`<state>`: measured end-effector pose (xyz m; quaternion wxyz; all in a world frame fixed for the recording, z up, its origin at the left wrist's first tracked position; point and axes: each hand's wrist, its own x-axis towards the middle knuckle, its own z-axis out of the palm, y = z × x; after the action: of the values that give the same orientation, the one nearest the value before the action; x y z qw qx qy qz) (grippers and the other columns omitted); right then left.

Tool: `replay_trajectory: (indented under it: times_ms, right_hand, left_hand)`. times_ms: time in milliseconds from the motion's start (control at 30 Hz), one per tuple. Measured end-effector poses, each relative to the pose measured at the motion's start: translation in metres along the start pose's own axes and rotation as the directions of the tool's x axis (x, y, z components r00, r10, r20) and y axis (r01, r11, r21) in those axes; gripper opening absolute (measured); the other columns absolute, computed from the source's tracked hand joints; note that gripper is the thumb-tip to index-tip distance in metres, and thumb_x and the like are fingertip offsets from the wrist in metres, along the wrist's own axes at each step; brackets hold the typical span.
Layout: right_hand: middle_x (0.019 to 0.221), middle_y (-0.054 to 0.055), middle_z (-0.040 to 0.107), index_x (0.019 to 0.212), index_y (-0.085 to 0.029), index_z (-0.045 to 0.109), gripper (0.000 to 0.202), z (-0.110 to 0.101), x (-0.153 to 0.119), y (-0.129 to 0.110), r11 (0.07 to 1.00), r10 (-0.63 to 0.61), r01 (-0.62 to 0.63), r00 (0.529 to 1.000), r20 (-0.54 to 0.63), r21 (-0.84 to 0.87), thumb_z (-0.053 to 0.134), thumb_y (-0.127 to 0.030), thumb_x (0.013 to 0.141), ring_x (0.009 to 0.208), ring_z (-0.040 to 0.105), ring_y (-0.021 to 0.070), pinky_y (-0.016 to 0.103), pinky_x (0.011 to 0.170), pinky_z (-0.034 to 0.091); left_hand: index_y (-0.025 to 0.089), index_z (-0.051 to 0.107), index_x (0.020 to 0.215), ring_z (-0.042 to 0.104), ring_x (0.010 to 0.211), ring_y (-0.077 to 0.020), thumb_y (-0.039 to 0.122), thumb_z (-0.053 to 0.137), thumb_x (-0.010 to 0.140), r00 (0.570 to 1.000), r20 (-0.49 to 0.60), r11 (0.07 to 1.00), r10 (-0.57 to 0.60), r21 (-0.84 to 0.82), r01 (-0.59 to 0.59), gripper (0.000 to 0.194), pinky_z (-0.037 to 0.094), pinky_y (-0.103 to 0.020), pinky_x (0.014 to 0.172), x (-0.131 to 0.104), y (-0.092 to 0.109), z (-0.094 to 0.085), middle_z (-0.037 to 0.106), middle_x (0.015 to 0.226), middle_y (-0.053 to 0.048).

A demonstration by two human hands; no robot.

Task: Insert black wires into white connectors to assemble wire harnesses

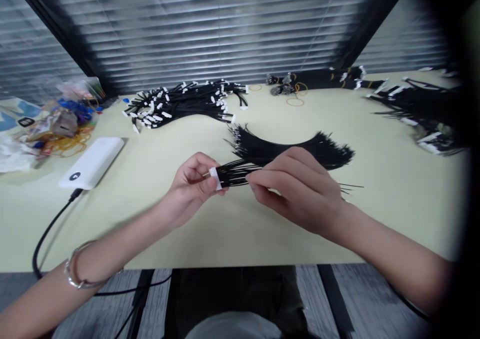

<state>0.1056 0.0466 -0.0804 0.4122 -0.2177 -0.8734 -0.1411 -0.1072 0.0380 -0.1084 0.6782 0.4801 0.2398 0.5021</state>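
My left hand (195,181) pinches a white connector (216,178) between thumb and fingers. Several thin black wires (238,173) run from it to the right, under my right hand (296,189). That hand's thumb and forefinger are pressed together at the wires, a short way from the connector. Loose wire ends stick out past its right side. Just behind my hands lies a fanned bundle of black wires (277,149) with bare tips at its left end. How many wires my right fingers grip is too small to tell.
Black cables with white connectors (187,101) lie at the back, banded bundles (322,79) and rubber bands (295,101) beside them. More cables (423,99) are at the right. A white power bank (92,164) with a black cord and plastic bags (62,121) occupy the left.
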Motion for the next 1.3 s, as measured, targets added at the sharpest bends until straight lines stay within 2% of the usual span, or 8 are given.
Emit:
replay_trajectory:
  times_ms: [500,767,967,1167,1300]
  right_hand:
    - [0.067,-0.002,0.056,0.083,-0.021,0.053,0.014,0.008,-0.001,-0.001,0.993,0.031,-0.027,0.999,-0.039,0.113,0.058,-0.008,0.079,0.064,0.049,0.0116,0.029,0.058,0.038]
    - [0.070,-0.001,0.058,0.082,-0.020,0.052,0.011,0.013,-0.001,-0.002,0.971,0.086,-0.086,0.996,0.009,0.222,0.054,-0.009,0.081,0.064,0.049,0.0115,0.028,0.061,0.040]
    - [0.069,0.001,0.056,0.079,-0.017,0.053,0.008,0.017,0.001,-0.002,0.958,0.111,-0.149,0.980,0.164,0.244,0.049,-0.011,0.084,0.064,0.048,0.0117,0.027,0.062,0.039]
    - [0.070,0.002,0.056,0.081,-0.016,0.054,0.009,0.020,-0.004,-0.003,0.951,0.063,-0.109,0.984,0.165,0.289,0.048,-0.011,0.085,0.066,0.047,0.0117,0.026,0.063,0.039]
    - [0.072,0.001,0.055,0.082,-0.016,0.055,0.008,0.020,-0.005,-0.004,0.892,0.149,-0.212,0.972,0.182,0.400,0.048,-0.012,0.084,0.067,0.047,0.0103,0.024,0.063,0.040]
  left_hand:
    - [0.020,0.058,0.090,0.059,0.068,-0.0086,0.019,0.067,0.077,0.997,0.053,0.998,-0.058,-0.035,0.060,0.016,0.046,-0.019,0.062,0.000,-0.005,-0.003,0.063,0.079,0.002]
    - [0.020,0.058,0.089,0.059,0.065,-0.0088,0.020,0.069,0.076,0.994,0.072,0.997,-0.078,-0.020,0.080,0.017,0.046,-0.020,0.062,0.000,-0.006,-0.005,0.064,0.078,0.002]
    - [0.018,0.060,0.087,0.059,0.065,-0.0095,0.017,0.071,0.073,0.995,0.011,0.992,-0.099,0.074,0.098,0.018,0.046,-0.021,0.063,0.002,-0.006,-0.005,0.063,0.074,0.001]
    - [0.017,0.060,0.089,0.059,0.066,-0.0096,0.015,0.069,0.074,0.990,0.039,0.989,-0.132,0.078,0.128,0.018,0.046,-0.021,0.062,0.002,-0.009,-0.010,0.062,0.074,0.001]
    - [0.017,0.059,0.088,0.059,0.066,-0.0094,0.018,0.069,0.074,0.987,0.029,0.986,-0.155,0.070,0.153,0.017,0.046,-0.020,0.063,0.002,-0.009,-0.010,0.061,0.075,0.001]
